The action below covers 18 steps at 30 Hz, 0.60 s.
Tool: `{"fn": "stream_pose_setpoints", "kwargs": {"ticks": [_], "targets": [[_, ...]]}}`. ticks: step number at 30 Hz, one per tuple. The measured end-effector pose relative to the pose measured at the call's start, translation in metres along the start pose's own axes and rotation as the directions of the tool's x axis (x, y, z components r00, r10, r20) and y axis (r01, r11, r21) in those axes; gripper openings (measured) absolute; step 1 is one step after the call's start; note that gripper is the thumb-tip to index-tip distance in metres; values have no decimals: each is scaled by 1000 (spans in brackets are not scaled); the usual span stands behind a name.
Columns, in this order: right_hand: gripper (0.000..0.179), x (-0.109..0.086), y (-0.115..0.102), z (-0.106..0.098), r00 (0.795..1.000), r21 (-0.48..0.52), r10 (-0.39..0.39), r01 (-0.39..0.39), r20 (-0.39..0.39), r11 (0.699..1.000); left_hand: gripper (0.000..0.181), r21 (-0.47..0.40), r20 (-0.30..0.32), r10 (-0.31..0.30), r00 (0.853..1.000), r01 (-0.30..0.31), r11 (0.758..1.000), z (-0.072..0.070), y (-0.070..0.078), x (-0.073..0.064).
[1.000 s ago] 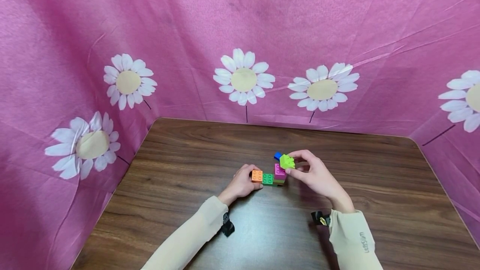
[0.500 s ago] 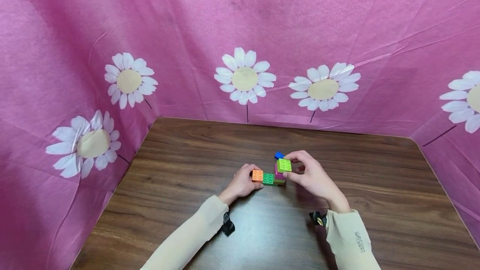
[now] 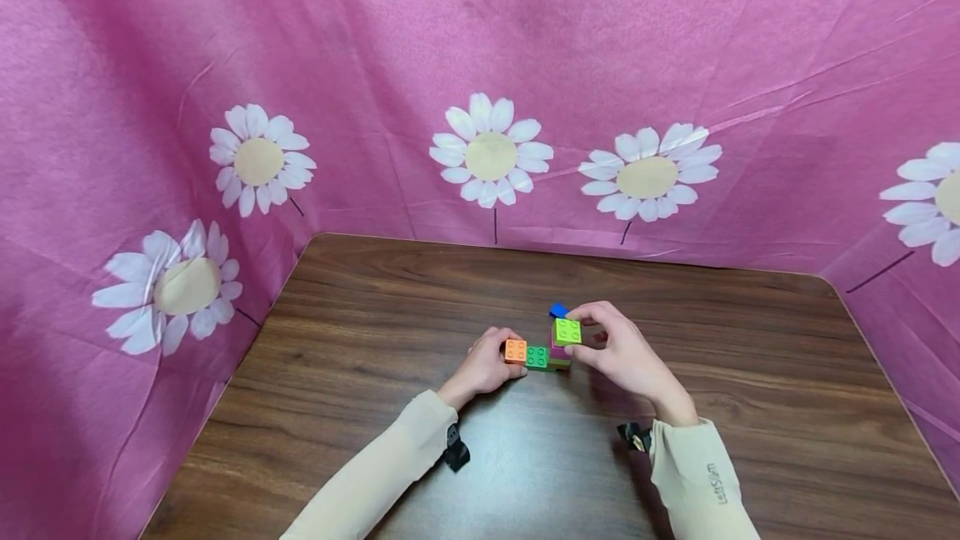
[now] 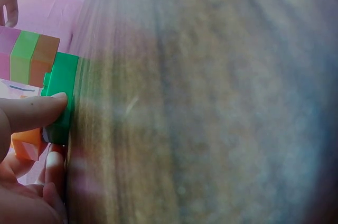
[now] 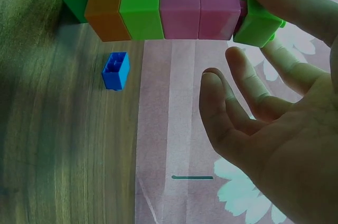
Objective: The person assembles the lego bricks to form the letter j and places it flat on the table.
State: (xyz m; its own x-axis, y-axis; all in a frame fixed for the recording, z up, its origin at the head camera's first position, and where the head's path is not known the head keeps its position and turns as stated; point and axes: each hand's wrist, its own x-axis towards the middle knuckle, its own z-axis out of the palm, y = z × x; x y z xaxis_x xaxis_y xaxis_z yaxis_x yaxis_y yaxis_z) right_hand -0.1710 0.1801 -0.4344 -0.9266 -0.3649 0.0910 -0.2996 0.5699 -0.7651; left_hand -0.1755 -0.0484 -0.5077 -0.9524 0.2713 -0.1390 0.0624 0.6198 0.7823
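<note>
My left hand [image 3: 483, 363] grips the end of a long green toy brick [image 4: 62, 78] lying on the table, thumb on its side. On the brick's left end sits an orange brick [image 3: 515, 351]. A tower rises from its right end: a darker orange brick [image 5: 105, 7], a lime brick [image 5: 140, 5], then two pink bricks [image 5: 179, 5]. Over the tower my right hand [image 3: 630, 352] pinches another lime brick [image 3: 567, 332] between thumb and finger. In the right wrist view that brick is slightly tilted, and pink studs show in the gap beneath it.
A small blue brick [image 3: 558, 311] lies on the wooden table [image 3: 405, 290] just behind the tower, its hollow side visible in the right wrist view. A pink cloth [image 3: 375, 65] printed with daisies hangs along the table's back and sides.
My right hand has moved slightly left and turned the lime brick from tilted to studs-up, bringing it over the pink tower. My left hand has stayed on the green brick.
</note>
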Motion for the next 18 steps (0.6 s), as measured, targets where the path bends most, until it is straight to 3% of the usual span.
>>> {"fn": "stream_pose_setpoints", "kwargs": {"ticks": [9, 18], "targets": [[30, 0, 5, 3, 997, 87, 76, -78, 28, 993, 34, 8, -2, 5, 1000, -5, 1000, 1, -1, 0], [33, 4, 11, 12, 980, 228, 190, -200, 64, 953, 34, 22, -2, 9, 1000, -9, 1000, 1, -2, 0]]}}
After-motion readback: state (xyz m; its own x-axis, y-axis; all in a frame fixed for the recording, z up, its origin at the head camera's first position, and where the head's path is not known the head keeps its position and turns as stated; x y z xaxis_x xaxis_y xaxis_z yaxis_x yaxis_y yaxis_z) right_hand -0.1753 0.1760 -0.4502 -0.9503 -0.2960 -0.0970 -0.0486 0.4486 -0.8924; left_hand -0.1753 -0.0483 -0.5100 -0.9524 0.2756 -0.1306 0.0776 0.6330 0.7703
